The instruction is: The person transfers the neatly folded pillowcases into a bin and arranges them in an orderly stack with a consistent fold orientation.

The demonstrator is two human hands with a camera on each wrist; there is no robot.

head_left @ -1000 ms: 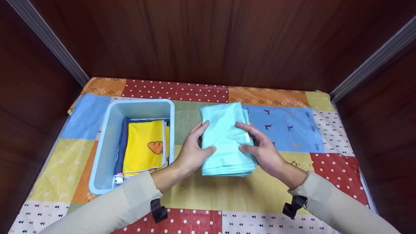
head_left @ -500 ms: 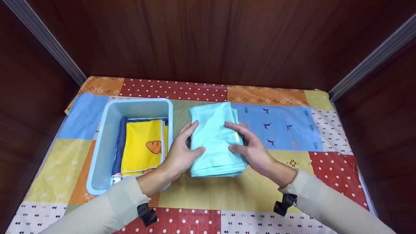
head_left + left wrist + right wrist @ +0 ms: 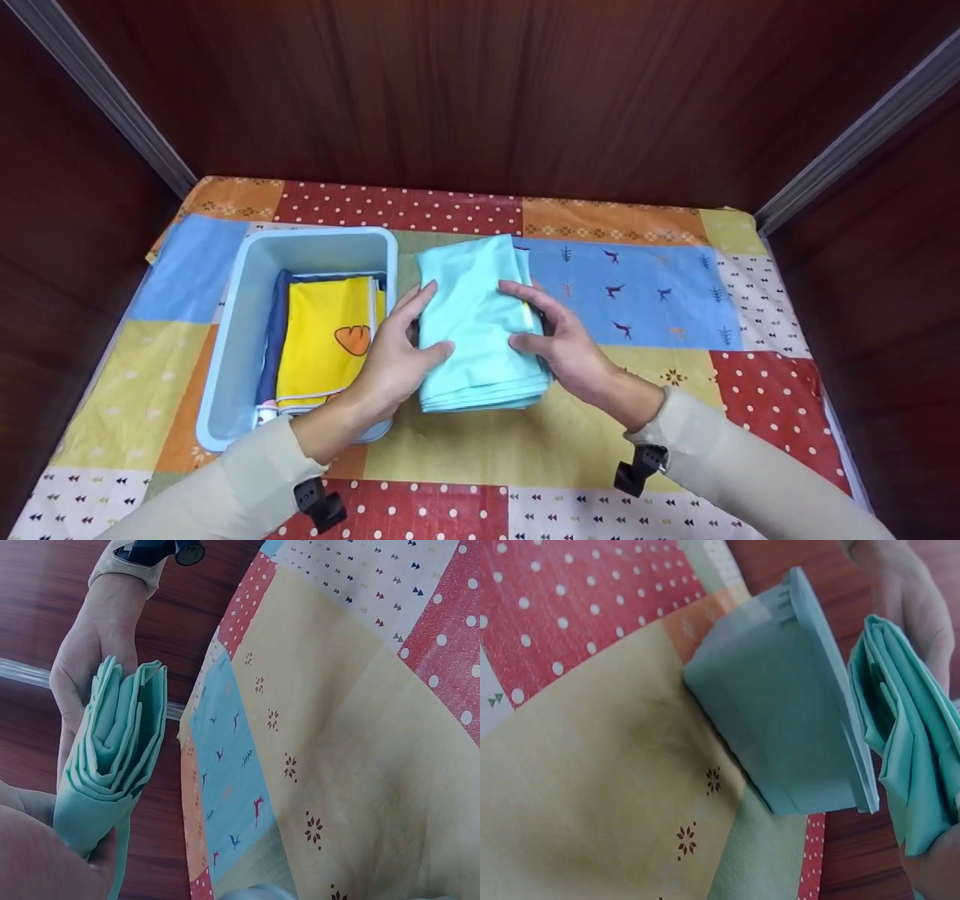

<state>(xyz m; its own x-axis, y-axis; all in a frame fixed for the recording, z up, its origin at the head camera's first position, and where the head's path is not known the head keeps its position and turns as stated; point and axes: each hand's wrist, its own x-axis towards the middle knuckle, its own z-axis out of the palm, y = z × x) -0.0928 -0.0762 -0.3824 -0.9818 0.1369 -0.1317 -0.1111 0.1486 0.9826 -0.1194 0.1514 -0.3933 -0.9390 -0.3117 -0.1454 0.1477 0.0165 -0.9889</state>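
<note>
A folded mint-green cloth (image 3: 480, 322) is held up off the table between both hands; its stacked layers show at the near end and in the left wrist view (image 3: 112, 742). My left hand (image 3: 397, 356) grips its left side, thumb on top. On the right side, my right hand (image 3: 566, 345) holds it with thumb and index finger on top and the other fingers hidden. Just left of the cloth stands a light blue plastic bin (image 3: 232, 352). Inside lie a folded yellow cloth (image 3: 319, 330) with an orange print and a dark blue cloth (image 3: 274, 337) under it.
A patchwork tablecloth (image 3: 465, 450) covers the table. Dark wood panels (image 3: 465, 97) rise behind it and on both sides. The bin's rim (image 3: 392, 255) stands above the cloths in it, and the left forearm passes over its near right corner.
Both hands have moved left together with the mint-green cloth, bringing it closer to the bin. Their hold on it looks the same.
</note>
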